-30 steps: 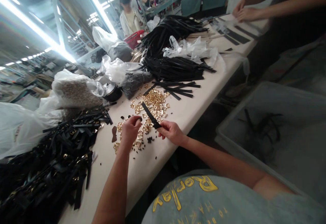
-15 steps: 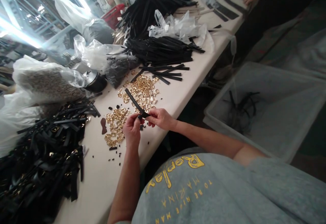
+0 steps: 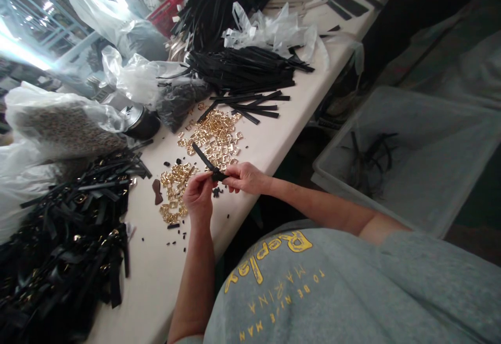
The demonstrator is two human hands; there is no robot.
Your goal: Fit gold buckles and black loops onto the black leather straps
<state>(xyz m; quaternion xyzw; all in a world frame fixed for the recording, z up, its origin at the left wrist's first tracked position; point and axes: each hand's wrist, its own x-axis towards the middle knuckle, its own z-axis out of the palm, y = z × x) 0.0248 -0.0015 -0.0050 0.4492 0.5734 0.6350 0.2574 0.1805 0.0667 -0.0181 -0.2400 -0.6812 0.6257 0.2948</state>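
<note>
Pale and cluttered, the counter [image 3: 151,276] runs in front of the person's grey shirt [image 3: 289,286], with a clear bin [image 3: 426,182] below its near edge to the right. Just inside that near edge, the left hand [image 3: 199,193] has its fingertips pinched together on the dark, bunched part of a black strip [image 3: 201,155], while the right hand [image 3: 250,178] is clamped on the strip's nearer end; its free end points away over the counter. If either pinch slackened or the two pulled unevenly, the bunched part could probably slip or twist. Small black bits [image 3: 217,192] lie close by the hands, and a sweeping wrist could knock some over the edge. Gold metal frames [image 3: 219,130] spread loosely just beyond; the free end, dipping low, might drag or scatter them. Toward the left end, a heaped black pile [image 3: 70,229] looks apt to slide if bumped by the left arm. Farther along lie loose black strips [image 3: 266,106], a crumpled plastic bag [image 3: 274,31] and, at the far side, a red basket [image 3: 166,15].
</note>
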